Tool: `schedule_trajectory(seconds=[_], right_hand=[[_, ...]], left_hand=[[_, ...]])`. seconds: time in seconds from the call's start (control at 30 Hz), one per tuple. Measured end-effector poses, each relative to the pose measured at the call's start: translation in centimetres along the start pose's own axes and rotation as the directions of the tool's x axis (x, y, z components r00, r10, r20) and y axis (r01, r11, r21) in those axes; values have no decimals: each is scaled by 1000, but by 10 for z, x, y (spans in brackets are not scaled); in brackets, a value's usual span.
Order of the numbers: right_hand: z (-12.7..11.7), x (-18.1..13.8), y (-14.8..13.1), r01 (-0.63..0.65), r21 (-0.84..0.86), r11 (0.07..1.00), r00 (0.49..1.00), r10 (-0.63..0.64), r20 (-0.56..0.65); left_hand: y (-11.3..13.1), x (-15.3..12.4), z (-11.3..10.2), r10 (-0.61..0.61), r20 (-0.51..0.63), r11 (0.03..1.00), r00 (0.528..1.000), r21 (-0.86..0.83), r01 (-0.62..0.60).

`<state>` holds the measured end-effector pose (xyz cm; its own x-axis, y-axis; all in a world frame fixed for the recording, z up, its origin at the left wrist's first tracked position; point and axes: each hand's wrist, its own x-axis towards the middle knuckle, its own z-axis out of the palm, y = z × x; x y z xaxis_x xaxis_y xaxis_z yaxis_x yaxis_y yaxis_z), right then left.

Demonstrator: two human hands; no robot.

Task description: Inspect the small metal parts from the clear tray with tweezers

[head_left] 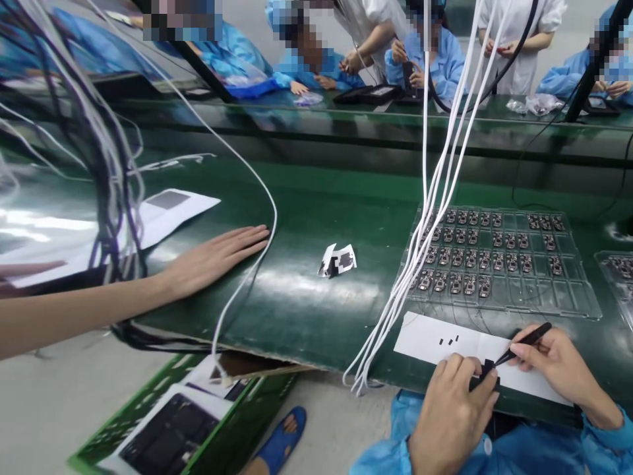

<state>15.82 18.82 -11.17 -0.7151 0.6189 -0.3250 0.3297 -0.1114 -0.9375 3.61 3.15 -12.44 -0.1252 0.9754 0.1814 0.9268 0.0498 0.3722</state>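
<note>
At the lower right, my left hand (455, 412) rests on a white paper strip (435, 336) at the table edge. Its fingers are bent and closed on a small black piece (488, 367), partly hidden under them. My right hand (558, 363) grips black tweezers (531, 336), their tips touching or very near that piece. Several tiny black strips (450, 342) lie on the paper. Just beyond it sits a clear tray (539, 293) of small circuit boards (457, 284), with some compartments bare.
A co-worker's bare arm (123, 300) reaches in from the left, hand flat on the green table (297, 198). White cables (440, 198) hang beside the tray. Paper scraps (341, 259) lie mid-table. A green crate (247, 412) stands below. People in blue work across the table.
</note>
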Motion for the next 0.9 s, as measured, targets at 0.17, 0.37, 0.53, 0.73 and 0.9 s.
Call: schedule_trajectory(seconds=[0.17, 0.37, 0.53, 0.73, 0.9], right_hand=[[2, 0, 0, -36, 32, 999, 999, 36, -6], [-6, -1, 1, -20, 58, 998, 1000, 20, -10], [-14, -14, 5, -79, 95, 992, 994, 86, -73], [2, -29, 16, -138, 196, 971, 938, 192, -288], [14, -32, 23, -106, 221, 969, 917, 181, -356]], left_hand=[[0, -1, 1, -8, -6, 1000, 1000, -15, 8], [0, 1, 0, -2, -19, 1000, 1000, -2, 2], [3, 5, -1, 49, 26, 997, 998, 55, -50], [2, 11, 1, 62, 99, 994, 993, 88, -71], [0, 10, 3, 74, 91, 994, 993, 79, -82]])
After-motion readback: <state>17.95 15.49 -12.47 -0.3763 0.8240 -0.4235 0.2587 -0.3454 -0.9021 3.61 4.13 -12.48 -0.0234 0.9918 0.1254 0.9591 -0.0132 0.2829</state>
